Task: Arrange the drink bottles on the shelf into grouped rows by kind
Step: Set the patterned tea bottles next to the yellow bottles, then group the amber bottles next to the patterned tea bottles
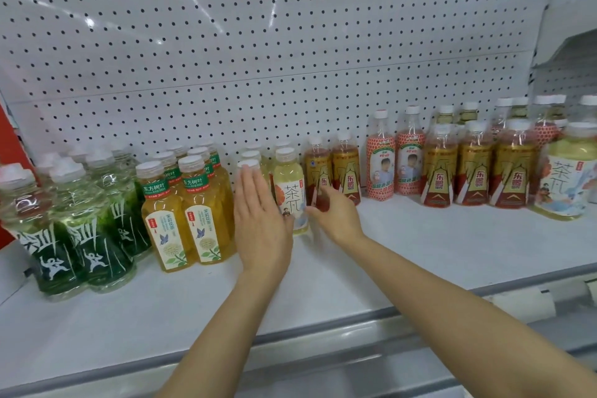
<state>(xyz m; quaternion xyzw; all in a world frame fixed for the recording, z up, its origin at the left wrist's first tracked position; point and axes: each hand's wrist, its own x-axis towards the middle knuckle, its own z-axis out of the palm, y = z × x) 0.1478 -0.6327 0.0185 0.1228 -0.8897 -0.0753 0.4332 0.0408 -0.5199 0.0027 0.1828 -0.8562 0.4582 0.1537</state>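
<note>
Left hand [261, 223] flat, fingers together, against the pale tea bottle [289, 191]; right hand [336, 213] curls around its side mid-shelf; full, smooth, likely slippery, so grip the waist

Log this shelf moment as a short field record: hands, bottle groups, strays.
left hand: open, flat against front pale tea bottle
right hand: at the base of a gold bottle
far left: green bottles
next: jasmine tea bottles
centre: pale tea bottles
right: pink bottles, gold bottles
stray: pale tea bottle, far right
</note>
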